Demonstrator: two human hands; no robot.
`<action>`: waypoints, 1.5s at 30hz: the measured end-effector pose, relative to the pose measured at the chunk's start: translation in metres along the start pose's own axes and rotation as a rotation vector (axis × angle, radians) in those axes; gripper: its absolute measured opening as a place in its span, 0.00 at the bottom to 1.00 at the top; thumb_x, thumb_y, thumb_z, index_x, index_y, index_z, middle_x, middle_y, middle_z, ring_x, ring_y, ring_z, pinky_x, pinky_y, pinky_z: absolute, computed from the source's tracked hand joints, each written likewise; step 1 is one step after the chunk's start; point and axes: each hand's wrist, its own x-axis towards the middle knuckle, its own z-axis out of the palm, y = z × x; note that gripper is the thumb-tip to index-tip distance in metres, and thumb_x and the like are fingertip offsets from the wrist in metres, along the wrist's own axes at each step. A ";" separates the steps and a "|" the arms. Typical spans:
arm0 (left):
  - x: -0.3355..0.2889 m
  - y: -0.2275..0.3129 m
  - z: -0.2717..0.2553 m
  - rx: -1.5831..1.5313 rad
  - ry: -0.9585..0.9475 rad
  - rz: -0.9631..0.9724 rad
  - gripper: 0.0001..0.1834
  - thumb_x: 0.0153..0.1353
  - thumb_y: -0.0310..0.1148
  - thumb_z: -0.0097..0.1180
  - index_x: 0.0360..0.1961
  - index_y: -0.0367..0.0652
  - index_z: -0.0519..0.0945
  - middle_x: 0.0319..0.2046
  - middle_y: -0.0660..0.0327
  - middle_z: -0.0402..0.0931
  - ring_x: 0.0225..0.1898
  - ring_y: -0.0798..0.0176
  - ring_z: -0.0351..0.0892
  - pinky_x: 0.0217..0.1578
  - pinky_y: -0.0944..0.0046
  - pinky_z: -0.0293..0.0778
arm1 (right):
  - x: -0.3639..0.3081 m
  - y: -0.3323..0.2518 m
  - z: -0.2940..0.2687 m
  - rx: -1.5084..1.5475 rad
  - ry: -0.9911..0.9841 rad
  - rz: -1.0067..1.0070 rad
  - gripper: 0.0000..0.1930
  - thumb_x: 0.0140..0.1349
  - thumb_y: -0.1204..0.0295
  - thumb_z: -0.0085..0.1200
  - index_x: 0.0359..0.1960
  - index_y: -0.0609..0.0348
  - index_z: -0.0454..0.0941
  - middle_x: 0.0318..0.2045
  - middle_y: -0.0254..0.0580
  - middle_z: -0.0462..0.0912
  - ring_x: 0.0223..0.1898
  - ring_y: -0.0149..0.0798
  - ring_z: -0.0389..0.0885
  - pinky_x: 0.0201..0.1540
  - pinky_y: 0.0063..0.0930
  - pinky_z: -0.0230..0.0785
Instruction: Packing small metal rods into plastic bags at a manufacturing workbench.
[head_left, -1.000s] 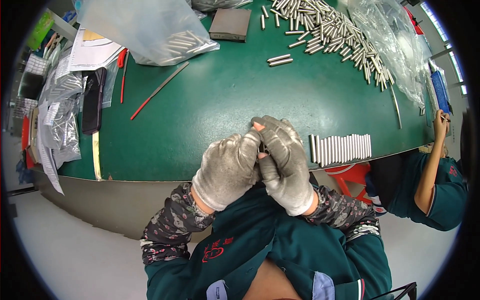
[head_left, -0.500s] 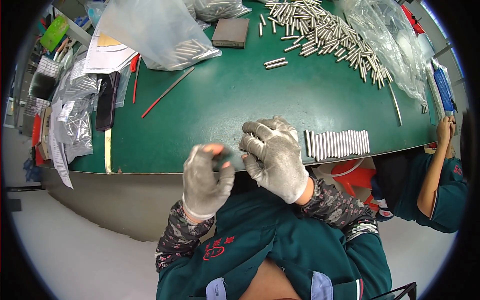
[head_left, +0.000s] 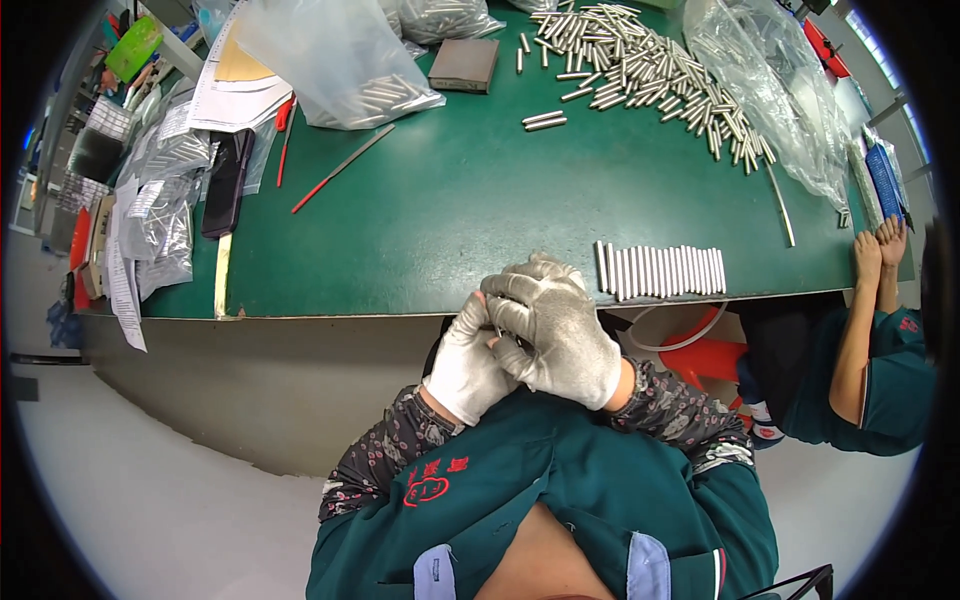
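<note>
Here the left hand (head_left: 472, 365) and right hand (head_left: 555, 325) meet by the near edge of the surface (head_left: 440, 200), fingers curled inward, though I cannot tell what, if anything, either grips; to their right, metal pins (head_left: 660, 273) lie side by side, probably lined up to separate them from the loose pile (head_left: 640, 62)

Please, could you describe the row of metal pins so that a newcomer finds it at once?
On the green table, go to the near edge, just right of the gloved right hand. There lies the row of silvery pins, side by side. Its neat alignment sets it apart from the jumbled pin heap farther back.
</note>
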 end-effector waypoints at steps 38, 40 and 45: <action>0.052 0.075 0.011 1.832 -0.095 1.066 0.38 0.39 0.20 0.66 0.56 0.42 0.68 0.47 0.58 0.71 0.49 0.57 0.72 0.51 0.60 0.69 | 0.024 0.007 -0.002 0.150 0.338 0.343 0.13 0.52 0.78 0.55 0.41 0.60 0.76 0.31 0.50 0.79 0.35 0.52 0.79 0.38 0.39 0.71; 0.052 0.075 0.022 1.921 -0.003 1.046 0.36 0.38 0.22 0.67 0.53 0.42 0.70 0.46 0.56 0.71 0.49 0.54 0.71 0.52 0.58 0.68 | 0.024 0.014 0.004 0.193 0.364 0.390 0.13 0.53 0.77 0.54 0.41 0.60 0.76 0.34 0.51 0.80 0.36 0.53 0.80 0.38 0.39 0.72; 0.047 0.080 0.034 2.116 0.150 1.074 0.30 0.34 0.31 0.70 0.44 0.44 0.76 0.44 0.57 0.74 0.50 0.53 0.69 0.54 0.54 0.63 | 0.028 0.015 0.005 0.231 0.296 0.432 0.14 0.53 0.76 0.55 0.43 0.61 0.76 0.35 0.52 0.80 0.36 0.52 0.80 0.39 0.39 0.73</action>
